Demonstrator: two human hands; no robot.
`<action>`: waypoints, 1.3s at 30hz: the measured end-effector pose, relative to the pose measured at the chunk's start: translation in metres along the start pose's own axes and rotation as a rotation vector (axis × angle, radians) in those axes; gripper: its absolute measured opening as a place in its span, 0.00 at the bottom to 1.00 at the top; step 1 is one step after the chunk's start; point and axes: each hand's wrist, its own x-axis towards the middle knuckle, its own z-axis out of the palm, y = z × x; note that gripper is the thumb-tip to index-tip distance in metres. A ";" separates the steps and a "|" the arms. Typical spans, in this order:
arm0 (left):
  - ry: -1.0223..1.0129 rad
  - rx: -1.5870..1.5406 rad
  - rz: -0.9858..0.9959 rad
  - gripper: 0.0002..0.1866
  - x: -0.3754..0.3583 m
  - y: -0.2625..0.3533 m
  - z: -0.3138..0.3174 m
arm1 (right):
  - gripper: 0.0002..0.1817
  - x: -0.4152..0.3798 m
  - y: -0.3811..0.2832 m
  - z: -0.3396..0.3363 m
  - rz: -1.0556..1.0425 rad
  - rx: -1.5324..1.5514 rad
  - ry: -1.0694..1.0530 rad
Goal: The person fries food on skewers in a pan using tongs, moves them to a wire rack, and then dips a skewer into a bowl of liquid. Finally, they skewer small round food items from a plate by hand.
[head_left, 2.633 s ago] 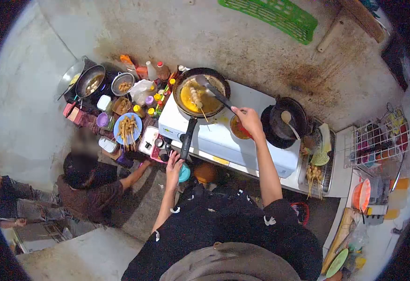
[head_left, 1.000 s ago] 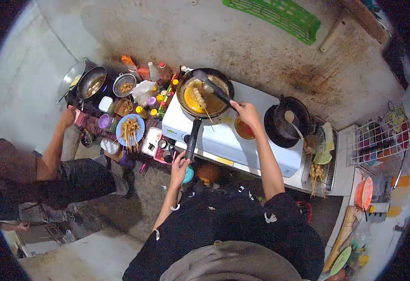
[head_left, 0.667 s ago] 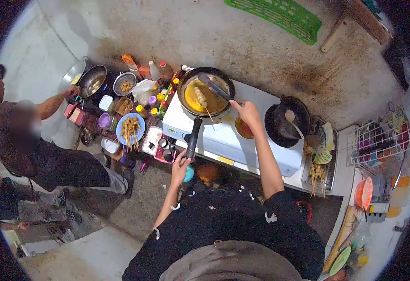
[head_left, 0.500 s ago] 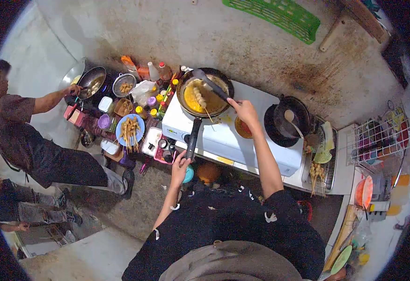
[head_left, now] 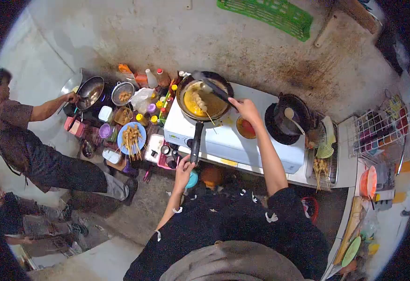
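My left hand [head_left: 184, 171] grips the end of the black handle [head_left: 196, 145] of a frying pan [head_left: 225, 84] on the white stove. My right hand [head_left: 246, 110] is closed around the dark handle of a spatula [head_left: 218, 91], whose blade reaches over the far part of the pan. Yellow egg [head_left: 190, 104] lies in the pan. A skewer of pale pieces [head_left: 198, 102] rests on the egg, its bare stick pointing toward me over the rim.
A bowl of reddish sauce [head_left: 246, 127] and a black pot with a ladle [head_left: 289, 114] stand on the stove. Skewers on a blue plate [head_left: 142, 132] sit among bottles at left. Skewers [head_left: 321, 171] lie on a tray at right. A co-worker holds a wok [head_left: 90, 89].
The co-worker's wok is tilted more steeply than before. My view has shifted slightly. My hands keep hold of the pan handle and spatula, and the skewer stays on the egg.
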 end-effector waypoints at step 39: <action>-0.285 0.058 -0.031 0.24 0.017 0.012 -0.012 | 0.32 -0.005 0.004 0.021 0.007 0.056 0.098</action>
